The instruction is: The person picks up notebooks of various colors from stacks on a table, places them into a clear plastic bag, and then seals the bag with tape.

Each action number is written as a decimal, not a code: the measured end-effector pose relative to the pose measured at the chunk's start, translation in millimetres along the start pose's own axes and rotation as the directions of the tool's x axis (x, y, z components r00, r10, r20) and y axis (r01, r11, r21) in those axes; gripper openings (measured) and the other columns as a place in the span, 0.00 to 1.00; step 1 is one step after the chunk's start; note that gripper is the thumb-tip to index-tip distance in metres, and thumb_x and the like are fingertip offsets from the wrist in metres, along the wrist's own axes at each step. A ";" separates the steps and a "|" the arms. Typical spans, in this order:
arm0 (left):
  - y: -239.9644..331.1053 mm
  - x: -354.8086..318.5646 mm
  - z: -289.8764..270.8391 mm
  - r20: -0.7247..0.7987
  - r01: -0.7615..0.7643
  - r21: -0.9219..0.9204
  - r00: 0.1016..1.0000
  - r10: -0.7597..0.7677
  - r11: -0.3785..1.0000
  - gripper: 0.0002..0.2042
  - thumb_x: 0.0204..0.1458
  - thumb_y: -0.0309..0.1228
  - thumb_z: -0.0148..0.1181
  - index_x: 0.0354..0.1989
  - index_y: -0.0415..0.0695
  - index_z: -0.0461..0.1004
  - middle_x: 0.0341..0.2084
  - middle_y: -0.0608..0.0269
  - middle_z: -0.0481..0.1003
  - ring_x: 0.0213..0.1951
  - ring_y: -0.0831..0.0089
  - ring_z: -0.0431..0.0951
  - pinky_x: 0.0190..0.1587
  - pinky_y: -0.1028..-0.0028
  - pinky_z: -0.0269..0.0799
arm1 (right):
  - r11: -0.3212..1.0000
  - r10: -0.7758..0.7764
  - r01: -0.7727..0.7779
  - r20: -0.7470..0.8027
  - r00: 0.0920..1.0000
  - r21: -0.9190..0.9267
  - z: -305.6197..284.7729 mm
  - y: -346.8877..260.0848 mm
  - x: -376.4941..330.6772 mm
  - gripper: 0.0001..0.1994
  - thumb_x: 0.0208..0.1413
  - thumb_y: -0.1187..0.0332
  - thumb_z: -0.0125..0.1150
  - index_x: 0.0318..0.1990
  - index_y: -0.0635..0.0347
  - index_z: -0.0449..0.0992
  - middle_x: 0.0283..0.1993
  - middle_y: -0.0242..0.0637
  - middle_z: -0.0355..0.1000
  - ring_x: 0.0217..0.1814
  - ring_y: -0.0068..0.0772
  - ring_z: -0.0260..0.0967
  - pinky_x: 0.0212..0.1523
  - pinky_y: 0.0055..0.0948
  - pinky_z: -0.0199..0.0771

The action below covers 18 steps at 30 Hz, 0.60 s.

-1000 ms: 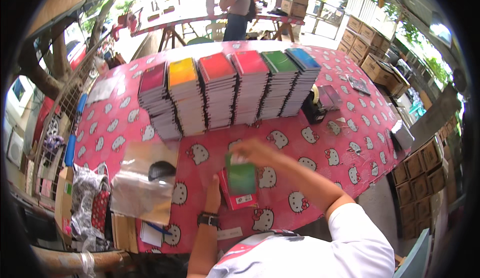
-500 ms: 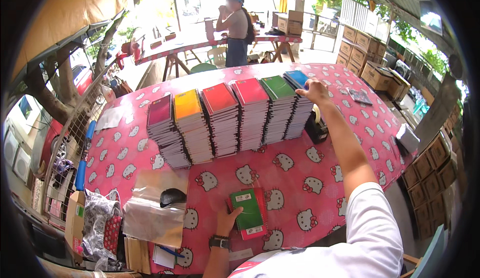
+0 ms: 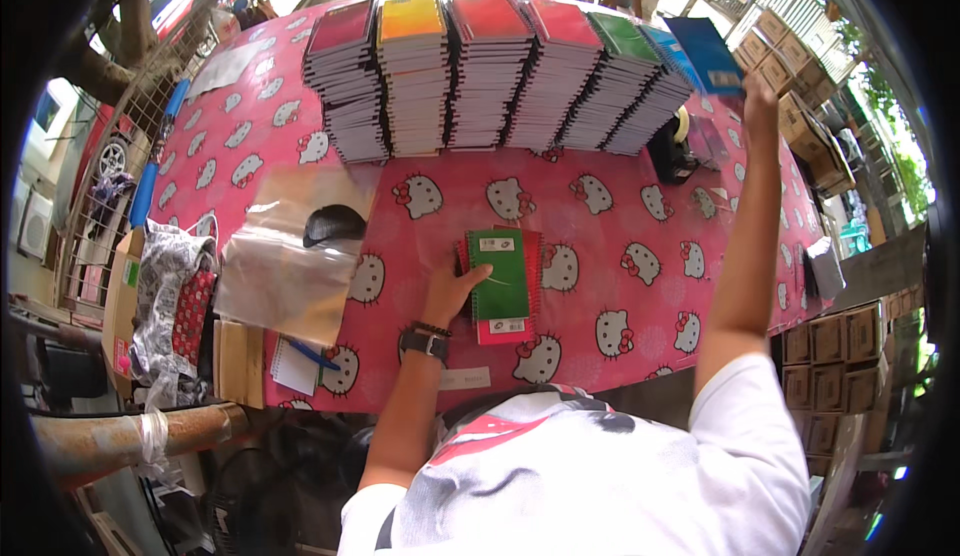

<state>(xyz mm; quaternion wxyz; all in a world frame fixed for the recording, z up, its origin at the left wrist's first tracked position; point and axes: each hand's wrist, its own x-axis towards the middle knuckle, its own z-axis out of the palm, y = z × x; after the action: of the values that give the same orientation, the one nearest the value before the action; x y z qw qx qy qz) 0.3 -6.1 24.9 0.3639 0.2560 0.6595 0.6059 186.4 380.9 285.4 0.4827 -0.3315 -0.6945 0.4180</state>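
A blue spiral notebook (image 3: 706,54) is lifted at a tilt beside the blue stack, with my right hand (image 3: 759,106) closed on its lower corner. In front of me, my left hand (image 3: 455,291) grips the edge of a small pile, thumb on top and fingers hidden. A green spiral notebook (image 3: 500,281) lies uppermost there, over a red notebook (image 3: 510,336) that sticks out below it. Tall notebook stacks stand in a row beyond: maroon (image 3: 340,31), yellow (image 3: 412,18), two reds (image 3: 490,18), green (image 3: 625,36) and blue (image 3: 668,51).
A black tape dispenser (image 3: 672,151) stands by the blue stack. Clear plastic sheets (image 3: 290,276) with a black curved object (image 3: 334,226) lie at left. A notepad with a blue pen (image 3: 297,364) sits near the front edge. Cartons (image 3: 830,351) are piled at right.
My right hand has lifted the blue notebook off its stack and moved right with it. My left hand stays on the green and red notebooks. The view has tilted downward.
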 end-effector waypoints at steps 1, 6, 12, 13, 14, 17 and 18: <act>2.3 0.4 4.7 0.024 0.016 -0.012 1.000 -0.016 1.000 0.22 0.44 0.38 0.63 0.42 0.35 0.70 0.33 0.56 0.76 0.34 0.70 0.76 0.37 0.71 0.71 | 0.995 0.026 -0.031 0.056 0.998 0.090 -7.4 11.8 -27.3 0.17 0.54 0.68 0.39 0.45 0.71 0.68 0.36 0.45 0.72 0.35 0.33 0.72 0.36 0.30 0.75; 0.9 3.6 7.6 0.053 -0.016 -0.012 0.998 0.016 1.000 0.20 0.46 0.39 0.61 0.40 0.35 0.71 0.31 0.57 0.76 0.33 0.72 0.76 0.34 0.73 0.70 | 0.660 0.249 -0.490 0.450 0.858 0.570 52.2 34.2 -193.2 0.19 0.50 0.74 0.46 0.51 0.72 0.61 0.40 0.46 0.69 0.38 0.36 0.71 0.39 0.32 0.75; 9.3 3.1 7.1 0.009 -0.008 0.107 1.000 0.007 0.994 0.20 0.49 0.42 0.57 0.40 0.34 0.71 0.31 0.59 0.75 0.34 0.73 0.74 0.36 0.74 0.68 | 0.726 0.365 -0.612 0.577 0.731 0.315 71.3 41.0 -271.9 0.17 0.48 0.76 0.45 0.47 0.72 0.66 0.39 0.42 0.70 0.41 0.36 0.70 0.44 0.32 0.72; 6.7 3.6 7.0 0.008 -0.004 0.049 1.000 0.003 0.999 0.21 0.50 0.43 0.57 0.41 0.35 0.71 0.32 0.59 0.74 0.34 0.73 0.74 0.36 0.74 0.67 | 0.902 0.230 -0.412 0.667 0.709 0.127 62.7 29.2 -257.7 0.16 0.47 0.76 0.46 0.46 0.70 0.68 0.38 0.42 0.71 0.41 0.36 0.70 0.44 0.32 0.72; 3.5 4.7 6.3 0.008 0.001 -0.010 1.000 -0.001 1.000 0.21 0.50 0.43 0.57 0.41 0.35 0.71 0.33 0.59 0.74 0.35 0.73 0.73 0.37 0.75 0.67 | 0.989 0.121 -0.144 0.763 0.635 -0.037 59.6 22.7 -244.1 0.16 0.45 0.76 0.46 0.44 0.69 0.70 0.36 0.42 0.72 0.42 0.36 0.70 0.44 0.32 0.71; 4.3 8.6 9.8 0.037 0.068 -0.131 0.997 -0.064 0.989 0.22 0.51 0.44 0.56 0.43 0.35 0.70 0.36 0.59 0.73 0.37 0.73 0.72 0.39 0.76 0.66 | 0.962 0.008 0.255 0.944 0.330 -0.097 88.8 16.8 -207.3 0.16 0.42 0.76 0.48 0.42 0.65 0.73 0.40 0.43 0.74 0.42 0.38 0.71 0.47 0.33 0.69; 6.3 10.0 9.8 0.049 0.099 -0.162 0.995 -0.092 0.982 0.22 0.51 0.44 0.55 0.44 0.35 0.70 0.37 0.59 0.73 0.38 0.73 0.72 0.39 0.76 0.66 | 0.954 0.097 0.247 0.956 0.277 -0.168 106.4 16.1 -199.8 0.16 0.43 0.75 0.50 0.43 0.64 0.72 0.41 0.44 0.73 0.44 0.39 0.71 0.47 0.33 0.68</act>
<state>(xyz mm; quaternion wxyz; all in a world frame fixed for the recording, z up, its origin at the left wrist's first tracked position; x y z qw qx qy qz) 1.3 8.6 29.4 0.4258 0.2059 0.6112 0.6346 149.3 187.5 172.6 -0.0644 -0.0461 -0.9110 0.4047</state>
